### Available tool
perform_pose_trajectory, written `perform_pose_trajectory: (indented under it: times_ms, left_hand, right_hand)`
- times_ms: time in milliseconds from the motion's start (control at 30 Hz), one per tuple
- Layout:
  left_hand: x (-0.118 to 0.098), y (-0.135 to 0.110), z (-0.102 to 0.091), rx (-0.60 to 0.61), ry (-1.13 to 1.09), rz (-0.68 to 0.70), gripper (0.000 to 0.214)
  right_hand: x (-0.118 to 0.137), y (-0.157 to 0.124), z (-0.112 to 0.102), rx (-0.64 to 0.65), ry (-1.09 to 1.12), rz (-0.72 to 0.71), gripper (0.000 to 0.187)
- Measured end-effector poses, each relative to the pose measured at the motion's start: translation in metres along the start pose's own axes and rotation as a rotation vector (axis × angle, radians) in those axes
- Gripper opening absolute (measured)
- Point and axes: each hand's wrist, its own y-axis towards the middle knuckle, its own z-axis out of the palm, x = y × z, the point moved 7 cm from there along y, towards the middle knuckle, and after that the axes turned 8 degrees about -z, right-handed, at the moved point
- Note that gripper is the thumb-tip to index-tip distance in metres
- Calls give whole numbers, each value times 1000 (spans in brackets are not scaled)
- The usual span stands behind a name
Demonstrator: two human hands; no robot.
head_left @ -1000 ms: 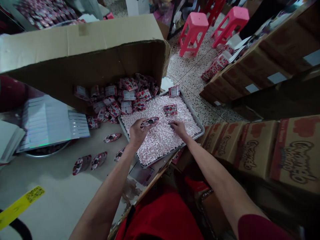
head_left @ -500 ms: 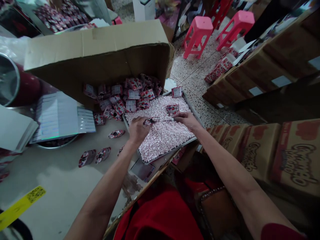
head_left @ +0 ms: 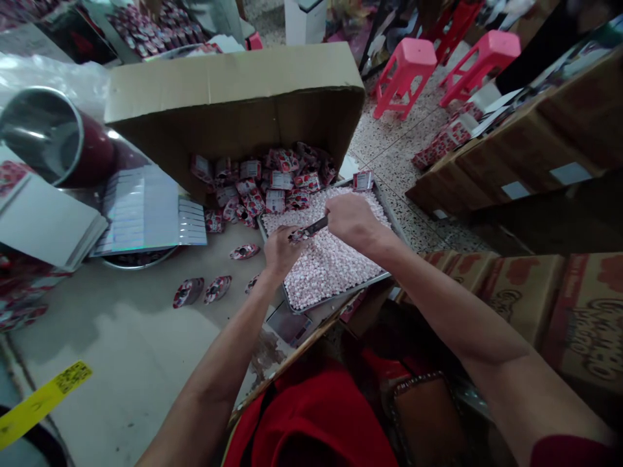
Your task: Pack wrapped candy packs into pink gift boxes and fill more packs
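My left hand [head_left: 281,251] is closed around a small red-and-white printed pouch [head_left: 296,235], its mouth turned toward my right hand. My right hand [head_left: 353,219] grips a narrow dark scoop [head_left: 317,226], its far end at the pouch's mouth. Whether anything is inside the scoop or pouch I cannot tell. Both hands are above a metal tray [head_left: 325,301] heaped with small pale pink candies [head_left: 324,275]. One printed packet [head_left: 363,180] lies at the tray's far corner. Open pouches [head_left: 217,289] stand on the table left of my left arm.
Filled packets [head_left: 275,181] are piled in a cardboard box [head_left: 228,78] on its side behind the tray. A small scale [head_left: 288,324] sits by the table edge. White card sheets [head_left: 146,214] and a metal pot [head_left: 43,139] are at left. Cartons [head_left: 525,285] stand at right, pink stools [head_left: 406,71] beyond.
My right hand has turned over and come closer to the pouch, tipping the scoop toward its mouth. My left hand keeps its hold. The whole view has shifted slightly.
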Motion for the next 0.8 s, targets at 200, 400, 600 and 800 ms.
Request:
perform_pose_trajectory:
  times_ms: [200,400,600,800]
  left_hand:
    - [61,-3,-44,-23,-226,-156,36]
    - [172,-13,-150,-207,-17,-282,35]
    - [239,-20,-157,76,299,-418,33]
    - [210,28,-134,184,651,-403,53]
  right_hand:
    - [-66,-92,-31,-109,9,254,27]
    - [-235,-221,6,-167,123,680,18]
    - [-236,-177,116,-196,533,687,43]
    - [-218,-150,154,-242,837,774,56]
